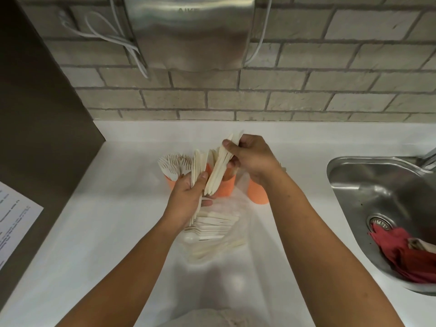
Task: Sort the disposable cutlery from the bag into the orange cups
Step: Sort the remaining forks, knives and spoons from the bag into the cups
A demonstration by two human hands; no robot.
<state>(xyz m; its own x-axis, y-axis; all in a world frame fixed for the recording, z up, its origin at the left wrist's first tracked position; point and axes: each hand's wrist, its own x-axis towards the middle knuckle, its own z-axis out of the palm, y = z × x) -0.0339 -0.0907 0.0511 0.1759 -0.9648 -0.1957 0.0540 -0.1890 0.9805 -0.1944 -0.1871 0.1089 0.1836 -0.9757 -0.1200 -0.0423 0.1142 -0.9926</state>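
Note:
Three orange cups stand in a row on the white counter: the left cup point(170, 183) is full of cream forks point(175, 164), the middle cup point(227, 187) sits behind my hands, and the right cup point(257, 191) is partly hidden by my right wrist. My left hand point(188, 197) grips an upright bundle of cream cutlery point(197, 166). My right hand point(250, 156) pinches a few cream knives point(219, 166) that slant over the middle cup. A clear plastic bag point(212, 232) with several more pieces lies on the counter just below my hands.
A steel sink point(368, 185) with a red cloth point(398, 251) in it is at the right. A steel hand dryer point(188, 31) hangs on the brick wall. A dark panel and a printed sheet point(14, 223) are at the left.

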